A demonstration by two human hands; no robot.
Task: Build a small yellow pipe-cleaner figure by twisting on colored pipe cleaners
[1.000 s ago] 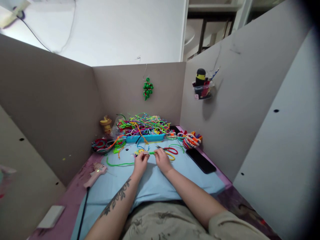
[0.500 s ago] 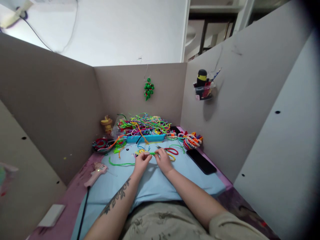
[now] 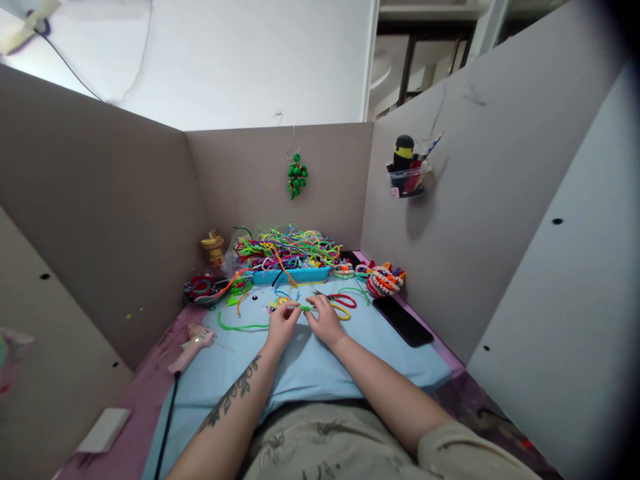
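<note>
My left hand [image 3: 281, 325] and my right hand [image 3: 325, 320] meet over a light blue mat [image 3: 310, 367], and both pinch a short green pipe cleaner [image 3: 304, 307] stretched between their fingertips. Red-handled scissors [image 3: 340, 300] lie just beyond my right hand, beside a yellow loop. A loose green pipe cleaner [image 3: 237, 327] curves on the mat to the left of my left hand. Behind them a blue tray [image 3: 290, 275] holds a tangled heap of coloured pipe cleaners.
A pink glue gun [image 3: 193, 345] with a black cord lies at the left. A black phone [image 3: 403, 320] rests at the right, by finished colourful pieces [image 3: 384, 280]. A dark bowl [image 3: 203, 291] stands at the back left. Grey partition walls enclose three sides.
Both hands have stayed together on the green pipe cleaner, with only small finger movements. The view has shifted slightly.
</note>
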